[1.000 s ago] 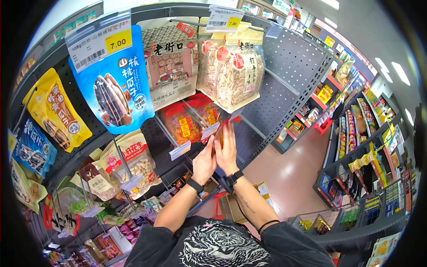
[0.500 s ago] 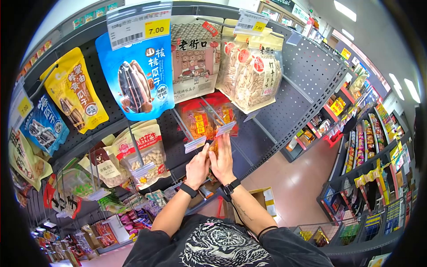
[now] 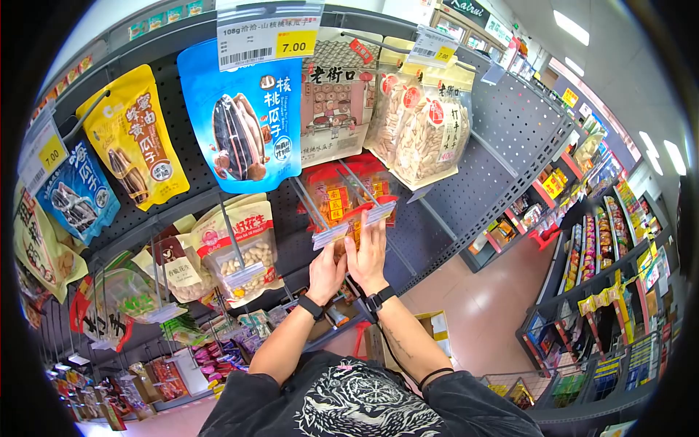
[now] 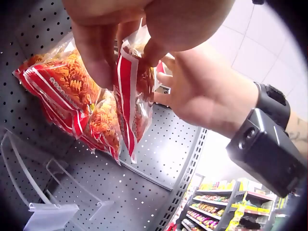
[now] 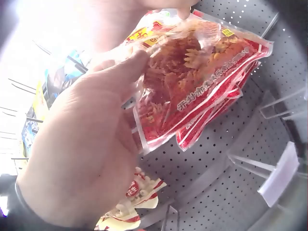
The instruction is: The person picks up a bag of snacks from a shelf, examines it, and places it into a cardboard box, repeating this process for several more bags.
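Both hands hold a red-edged clear packet of orange-brown snacks, side-on in the left wrist view (image 4: 127, 96) and broad side in the right wrist view (image 5: 187, 86). The left hand (image 3: 327, 275) (image 4: 159, 19) (image 5: 82, 134) pinches it between thumb and fingers. From the other side, the right hand (image 3: 366, 261) (image 4: 207, 91) (image 5: 115, 24) grips its upper part, partly hidden by the packet and left hand. Similar packets (image 3: 333, 193) (image 4: 62, 91) hang just behind. Clear label holders (image 3: 331, 236) on the hook ends are beside the fingertips in the head view.
Large blue (image 3: 244, 131), yellow (image 3: 138, 146) and beige seed bags (image 3: 429, 124) hang above. Peanut bags (image 3: 237, 255) hang left below. Hooks stick out from the perforated back panel (image 4: 144, 197). An open carton (image 3: 435, 328) stands below; more shelves (image 3: 611, 240) line the right.
In the head view, the shelf goods have shifted right, mostly in the first half second. The hands and packet have risen closer to the hanging packets, with fingertips now level with the label holders.
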Demonstrator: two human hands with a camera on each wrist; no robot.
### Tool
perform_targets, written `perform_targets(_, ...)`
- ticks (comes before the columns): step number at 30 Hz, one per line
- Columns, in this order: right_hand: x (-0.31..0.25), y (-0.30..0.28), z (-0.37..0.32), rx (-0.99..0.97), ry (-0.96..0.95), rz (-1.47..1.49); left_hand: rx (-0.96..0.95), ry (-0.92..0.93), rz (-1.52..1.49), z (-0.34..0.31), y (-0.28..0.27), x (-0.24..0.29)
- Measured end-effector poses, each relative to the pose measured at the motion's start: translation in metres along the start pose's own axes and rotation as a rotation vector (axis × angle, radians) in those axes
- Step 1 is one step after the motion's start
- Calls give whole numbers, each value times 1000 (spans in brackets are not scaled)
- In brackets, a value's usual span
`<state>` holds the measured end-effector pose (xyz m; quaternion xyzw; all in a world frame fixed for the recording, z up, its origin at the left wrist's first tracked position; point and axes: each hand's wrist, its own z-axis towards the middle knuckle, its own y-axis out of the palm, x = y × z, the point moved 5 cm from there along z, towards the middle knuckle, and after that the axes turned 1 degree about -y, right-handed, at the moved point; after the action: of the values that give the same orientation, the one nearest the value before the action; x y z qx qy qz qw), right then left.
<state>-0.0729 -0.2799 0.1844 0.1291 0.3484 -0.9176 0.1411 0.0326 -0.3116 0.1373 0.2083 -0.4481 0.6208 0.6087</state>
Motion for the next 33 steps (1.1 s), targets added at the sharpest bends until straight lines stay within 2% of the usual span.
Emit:
perform_targets(7,2,0,2,-1,17,13,19,14,17,2,-1,2)
perform_targets(10,6,2,2,55,10,58,3,12,49,4,-1,5)
perform_targets(15,-2,-3,6,49,-70,-56,-12,1,82,5,0,-1)
perform_targets(26,-8,-7,3,16,-36,-121,-37,-95,-186,-12,6,2)
perform_targets(33,1,-1,7,3,-22,-108,-9,-30,-128,-4,12,-9)
